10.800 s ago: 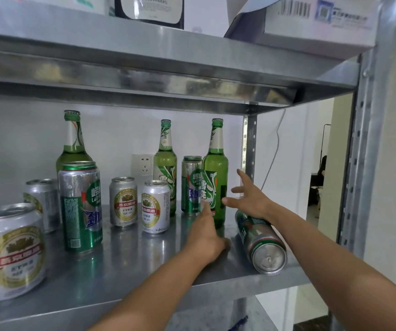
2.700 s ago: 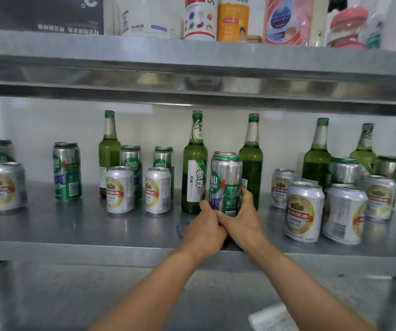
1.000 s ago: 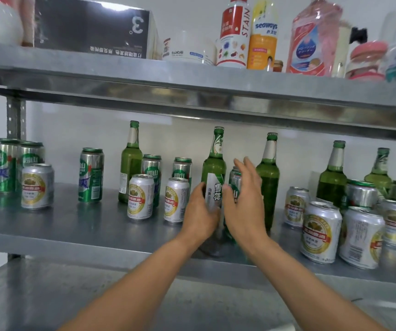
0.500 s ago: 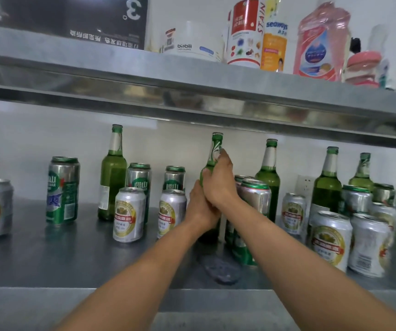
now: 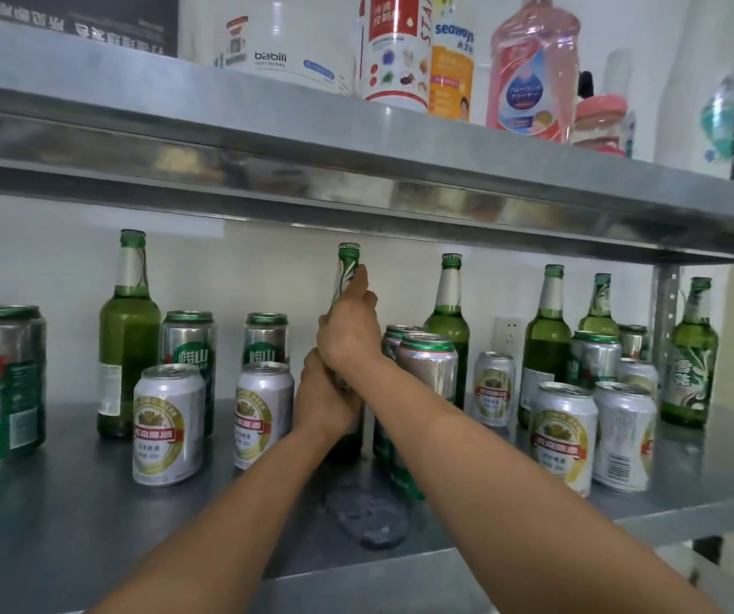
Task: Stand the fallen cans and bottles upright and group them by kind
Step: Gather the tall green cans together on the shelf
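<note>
Two hands hold one green bottle (image 5: 348,264) on the shelf (image 5: 68,516).
The right hand (image 5: 347,334) is curled round the bottle's neck, and the left hand (image 5: 321,403) grips its body lower down. The bottle is upright, mid-shelf, between a white can (image 5: 263,418) on its left and a green can (image 5: 427,370) on its right.

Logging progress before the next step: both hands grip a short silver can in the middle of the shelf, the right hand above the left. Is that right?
Not quite. The head view shows the right hand above the left hand in the middle of the shelf, but they grip a green glass bottle, not a short silver can.
</note>
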